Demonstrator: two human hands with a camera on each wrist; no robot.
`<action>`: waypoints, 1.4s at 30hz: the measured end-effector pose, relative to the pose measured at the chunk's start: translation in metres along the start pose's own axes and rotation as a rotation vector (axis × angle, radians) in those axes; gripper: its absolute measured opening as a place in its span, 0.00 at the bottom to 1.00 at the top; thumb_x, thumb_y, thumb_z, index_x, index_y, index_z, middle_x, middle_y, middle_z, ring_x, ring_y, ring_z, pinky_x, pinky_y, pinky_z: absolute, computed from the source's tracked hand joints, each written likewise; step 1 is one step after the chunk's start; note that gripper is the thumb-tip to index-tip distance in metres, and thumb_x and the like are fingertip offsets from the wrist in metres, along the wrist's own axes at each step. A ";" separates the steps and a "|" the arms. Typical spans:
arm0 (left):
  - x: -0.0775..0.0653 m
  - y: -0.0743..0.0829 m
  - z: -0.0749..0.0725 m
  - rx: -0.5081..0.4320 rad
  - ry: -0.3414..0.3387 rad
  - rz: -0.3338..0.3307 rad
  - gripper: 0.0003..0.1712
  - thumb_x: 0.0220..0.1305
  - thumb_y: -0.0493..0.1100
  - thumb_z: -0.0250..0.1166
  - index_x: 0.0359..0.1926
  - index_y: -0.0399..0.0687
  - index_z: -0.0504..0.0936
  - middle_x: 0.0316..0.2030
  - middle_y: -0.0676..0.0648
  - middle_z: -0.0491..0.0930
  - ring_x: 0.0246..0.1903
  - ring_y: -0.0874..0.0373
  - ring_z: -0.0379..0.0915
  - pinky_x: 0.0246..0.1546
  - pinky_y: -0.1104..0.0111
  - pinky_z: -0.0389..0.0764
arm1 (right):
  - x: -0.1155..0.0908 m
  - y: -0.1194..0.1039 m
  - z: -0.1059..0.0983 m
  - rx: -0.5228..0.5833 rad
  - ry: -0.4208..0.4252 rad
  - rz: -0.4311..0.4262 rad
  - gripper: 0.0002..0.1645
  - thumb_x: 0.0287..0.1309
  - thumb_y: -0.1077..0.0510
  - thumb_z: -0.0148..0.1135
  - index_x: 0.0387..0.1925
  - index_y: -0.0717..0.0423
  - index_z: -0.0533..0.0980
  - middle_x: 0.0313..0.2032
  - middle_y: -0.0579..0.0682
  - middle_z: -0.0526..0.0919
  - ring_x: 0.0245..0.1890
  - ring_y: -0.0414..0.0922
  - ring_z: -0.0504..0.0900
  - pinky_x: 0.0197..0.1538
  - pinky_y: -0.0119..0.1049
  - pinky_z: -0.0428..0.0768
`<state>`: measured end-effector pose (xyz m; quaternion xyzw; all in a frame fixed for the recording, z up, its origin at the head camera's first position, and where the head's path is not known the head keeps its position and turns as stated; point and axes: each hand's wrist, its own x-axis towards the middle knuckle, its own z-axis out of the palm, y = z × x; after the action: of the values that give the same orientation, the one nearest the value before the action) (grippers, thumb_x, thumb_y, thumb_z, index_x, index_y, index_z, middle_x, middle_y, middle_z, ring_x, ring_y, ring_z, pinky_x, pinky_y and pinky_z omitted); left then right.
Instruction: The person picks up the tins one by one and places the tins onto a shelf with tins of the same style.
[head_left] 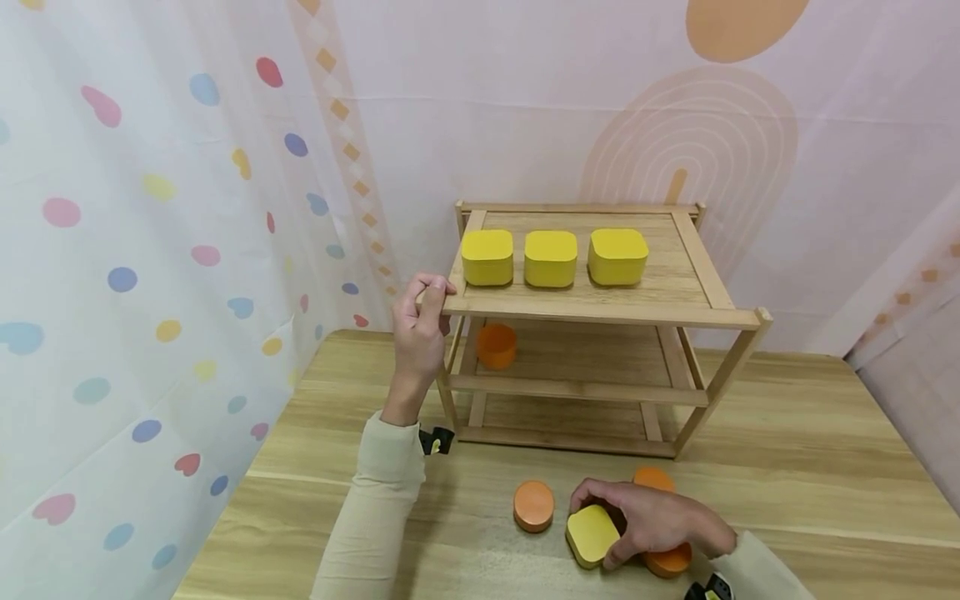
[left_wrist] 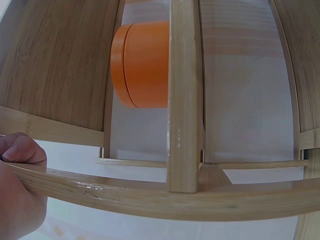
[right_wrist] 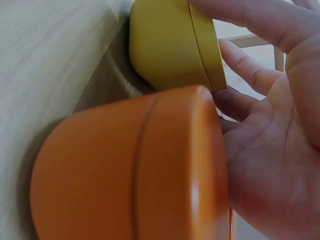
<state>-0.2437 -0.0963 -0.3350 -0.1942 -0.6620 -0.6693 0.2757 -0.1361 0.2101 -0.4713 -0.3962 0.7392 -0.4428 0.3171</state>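
At the front left corner of the wooden shelf rack (head_left: 600, 312), my left hand (head_left: 422, 325) grips the top tier's edge; the left wrist view shows curled fingers (left_wrist: 22, 150) at the wood. Down on the table, my right hand (head_left: 656, 517) pinches a yellow rounded-square tin (head_left: 592, 536) between thumb and fingers. The right wrist view shows this yellow tin (right_wrist: 170, 45) standing by the tabletop, with an orange round tin (right_wrist: 110, 170) under the palm. Three more yellow tins (head_left: 551, 260) stand in a row on the top tier.
One orange round tin (head_left: 497, 347) stands at the left of the middle tier. On the table, another orange tin (head_left: 533, 505) is left of my right hand, and two more, a far one (head_left: 654, 478) and a near one (head_left: 669, 561), are partly covered by it. Patterned curtains hang behind.
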 end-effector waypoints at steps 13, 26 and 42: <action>-0.001 0.002 -0.002 0.005 0.009 -0.010 0.19 0.75 0.45 0.49 0.36 0.32 0.74 0.14 0.48 0.61 0.14 0.58 0.56 0.16 0.72 0.60 | 0.001 -0.002 0.000 0.003 0.002 -0.014 0.31 0.56 0.55 0.71 0.59 0.49 0.68 0.50 0.44 0.77 0.45 0.34 0.74 0.49 0.28 0.74; 0.000 0.001 -0.001 -0.001 -0.001 -0.001 0.19 0.75 0.45 0.49 0.36 0.31 0.74 0.14 0.51 0.61 0.14 0.60 0.56 0.16 0.73 0.60 | 0.002 -0.001 0.002 0.032 0.018 -0.018 0.31 0.57 0.56 0.71 0.60 0.49 0.68 0.49 0.44 0.78 0.44 0.34 0.76 0.49 0.29 0.76; 0.000 0.000 0.000 0.021 -0.002 0.009 0.19 0.75 0.45 0.49 0.36 0.31 0.74 0.13 0.49 0.61 0.13 0.60 0.56 0.15 0.73 0.60 | -0.005 -0.012 -0.002 0.056 0.085 0.012 0.32 0.59 0.54 0.70 0.62 0.49 0.68 0.49 0.48 0.77 0.44 0.38 0.78 0.47 0.33 0.80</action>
<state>-0.2433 -0.0967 -0.3353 -0.1949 -0.6686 -0.6607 0.2801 -0.1321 0.2118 -0.4592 -0.3633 0.7418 -0.4779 0.2990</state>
